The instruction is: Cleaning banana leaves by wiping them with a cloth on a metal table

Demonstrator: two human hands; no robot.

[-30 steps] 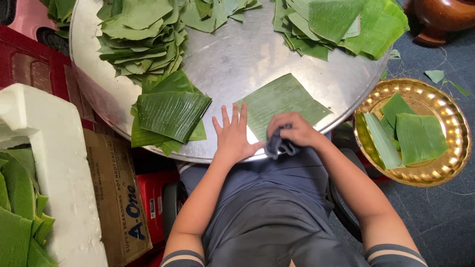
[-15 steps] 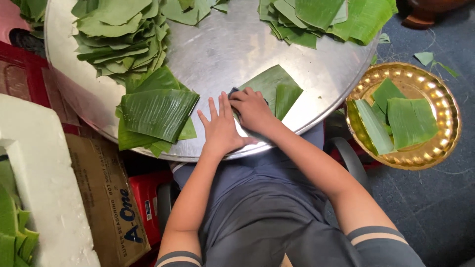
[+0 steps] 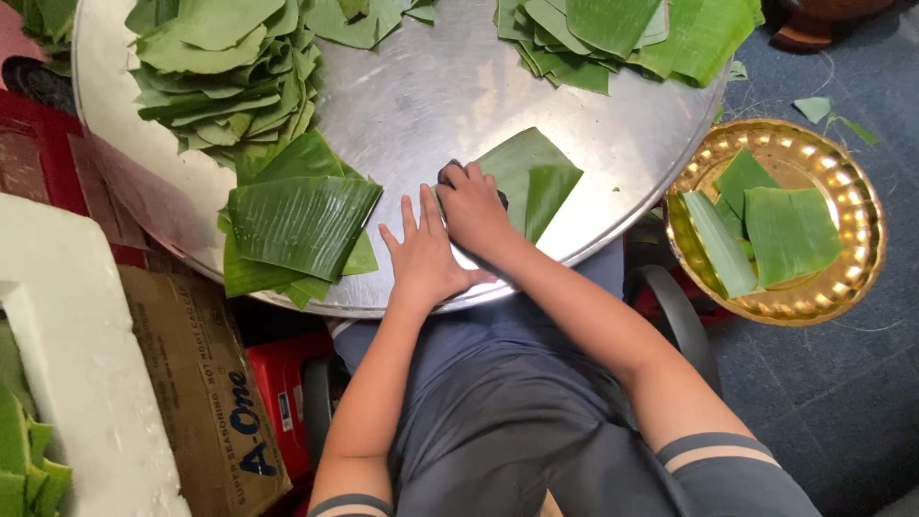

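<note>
A cut banana leaf piece (image 3: 529, 177) lies on the round metal table (image 3: 450, 86), its near corner folded over. My right hand (image 3: 474, 206) is closed around a dark cloth (image 3: 450, 173) and presses it on the leaf's left edge. My left hand (image 3: 423, 254) lies flat on the table beside it, fingers spread, touching the near edge of the leaf. A stack of wiped leaf pieces (image 3: 299, 220) sits just left of my left hand.
Heaps of leaf pieces lie at the table's far left (image 3: 225, 67) and far right (image 3: 613, 33). A gold tray (image 3: 842, 201) with a few leaf pieces stands on the floor at right. A white foam box (image 3: 77, 373), cardboard box (image 3: 206, 383) and red crates (image 3: 38, 153) crowd the left.
My right hand with the cloth has slid left and forward across the leaf, whose corner has folded over. My left hand has stayed flat on the table.
</note>
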